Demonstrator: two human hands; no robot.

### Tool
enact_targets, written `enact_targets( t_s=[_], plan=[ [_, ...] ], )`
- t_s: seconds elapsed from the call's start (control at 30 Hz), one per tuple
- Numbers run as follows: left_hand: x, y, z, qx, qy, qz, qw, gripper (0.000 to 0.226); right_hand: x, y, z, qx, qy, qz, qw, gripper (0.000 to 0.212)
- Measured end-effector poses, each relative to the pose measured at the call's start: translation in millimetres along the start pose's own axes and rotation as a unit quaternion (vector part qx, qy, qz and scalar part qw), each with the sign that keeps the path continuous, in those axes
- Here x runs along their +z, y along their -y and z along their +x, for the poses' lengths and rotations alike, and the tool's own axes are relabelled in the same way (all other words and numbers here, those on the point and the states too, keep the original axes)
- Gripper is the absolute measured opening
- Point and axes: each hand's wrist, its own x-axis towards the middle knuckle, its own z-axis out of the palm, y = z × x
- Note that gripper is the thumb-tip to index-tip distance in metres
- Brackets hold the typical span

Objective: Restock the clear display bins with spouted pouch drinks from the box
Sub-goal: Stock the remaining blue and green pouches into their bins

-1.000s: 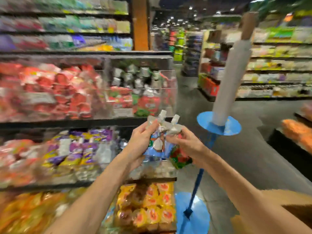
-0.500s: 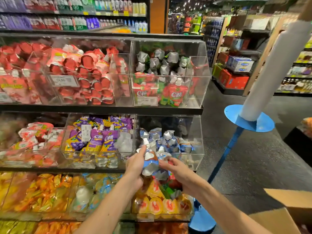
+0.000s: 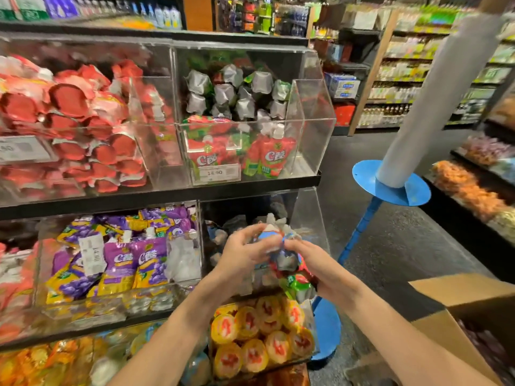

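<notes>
Left hand [image 3: 245, 256] and right hand [image 3: 317, 271] both curled fingers round the blue pouch [image 3: 269, 238], the right also clutching a red-green pouch [image 3: 298, 285]. The clear bin [image 3: 309, 215] opened just ahead, with the left hand slightly nearer.

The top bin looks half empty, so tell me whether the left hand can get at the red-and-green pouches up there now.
Probably not yet: the left hand grips a blue pouch, shared with the right hand, at the bin below. Nothing otherwise blocks the red-and-green pouches in the top bin.
</notes>
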Motion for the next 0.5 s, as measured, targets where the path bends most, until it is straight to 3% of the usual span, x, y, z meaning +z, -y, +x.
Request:
enact_targets(
  t_s=[0.13,0.3,0.4,0.5],
  plan=[
    [-2.4,15.8,29.8,0.066,0.009,0.182,0.981,0.031,-18.0,5.5,23.4,0.024,-0.027,-0.010,0.999,0.030],
    [2.4,18.3,76.0,0.072,-0.013,0.298,0.952,0.023,-42.7,27.6,55.5,0.015,-0.104,-0.064,0.992,0.033],
    [13.6,24.3,110.0,0.048,-0.066,0.440,0.894,0.034,-59.0,40.8,70.4,0.028,-0.109,-0.066,0.991,0.027],
    [25.9,44.1,137.3,0.030,-0.068,0.563,0.823,0.042,-61.7,43.0,81.2,0.030,-0.091,-0.088,0.991,0.023]
  ],
)
